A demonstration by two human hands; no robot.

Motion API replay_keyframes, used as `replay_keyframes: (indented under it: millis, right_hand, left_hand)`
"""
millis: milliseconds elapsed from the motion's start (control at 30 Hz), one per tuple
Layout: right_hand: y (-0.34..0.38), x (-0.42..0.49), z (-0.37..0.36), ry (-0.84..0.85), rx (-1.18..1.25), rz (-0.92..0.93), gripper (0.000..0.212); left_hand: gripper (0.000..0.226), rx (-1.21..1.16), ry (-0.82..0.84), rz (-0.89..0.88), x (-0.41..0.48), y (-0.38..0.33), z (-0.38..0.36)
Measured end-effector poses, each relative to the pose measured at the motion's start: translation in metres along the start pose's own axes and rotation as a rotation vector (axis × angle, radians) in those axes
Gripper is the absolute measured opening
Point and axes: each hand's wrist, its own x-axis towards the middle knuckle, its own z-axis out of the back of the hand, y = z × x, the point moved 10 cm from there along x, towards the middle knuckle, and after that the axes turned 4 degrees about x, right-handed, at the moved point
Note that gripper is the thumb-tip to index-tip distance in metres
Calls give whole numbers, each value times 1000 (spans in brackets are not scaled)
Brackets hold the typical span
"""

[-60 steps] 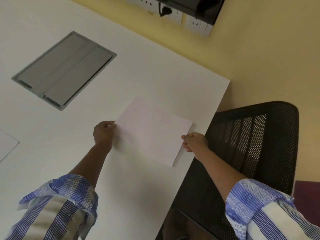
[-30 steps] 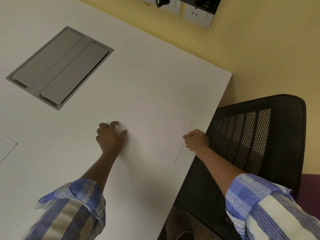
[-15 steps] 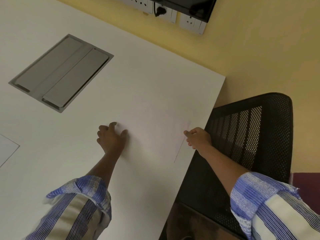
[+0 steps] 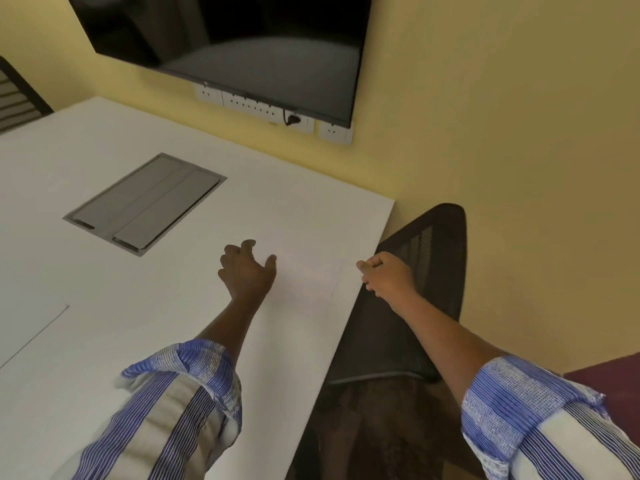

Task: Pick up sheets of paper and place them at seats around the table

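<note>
The near sheet (image 4: 308,282) almost vanishes against the white surface (image 4: 104,341), only its right edge faintly showing. Whether the right hand (image 4: 386,277) pinches it with its curled fingers (image 4: 372,263) cannot be told. A second sheet (image 4: 20,323) runs off the left edge, the screen (image 4: 242,46) off the top.

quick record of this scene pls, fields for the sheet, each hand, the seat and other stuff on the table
sheet: flat on table, near the edge by the chair
left hand: fingers loosely curled, at sheet's left edge
right hand: curled at sheet's right edge; grip unclear
chair: black mesh, beside table edge
other sheet: flat, table's left side
hatch: grey, closed, set in table
</note>
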Motion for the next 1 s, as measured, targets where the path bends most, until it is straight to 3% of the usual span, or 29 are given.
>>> replay_keyframes:
  millis: [300, 567, 767, 1000]
  right_hand:
    - [25, -165, 100, -125, 54, 200, 24]
    - [55, -286, 155, -214, 66, 273, 24]
    - [66, -363, 160, -300, 83, 286, 21]
    - [62, -467, 124, -380, 83, 242, 18]
  left_hand:
    - [55, -11, -80, -243, -164, -83, 104]
    - [51, -41, -133, -407, -250, -127, 196]
    - [50, -89, -122, -483, -297, -122, 243]
    - [52, -45, -102, -593, -348, -66, 306]
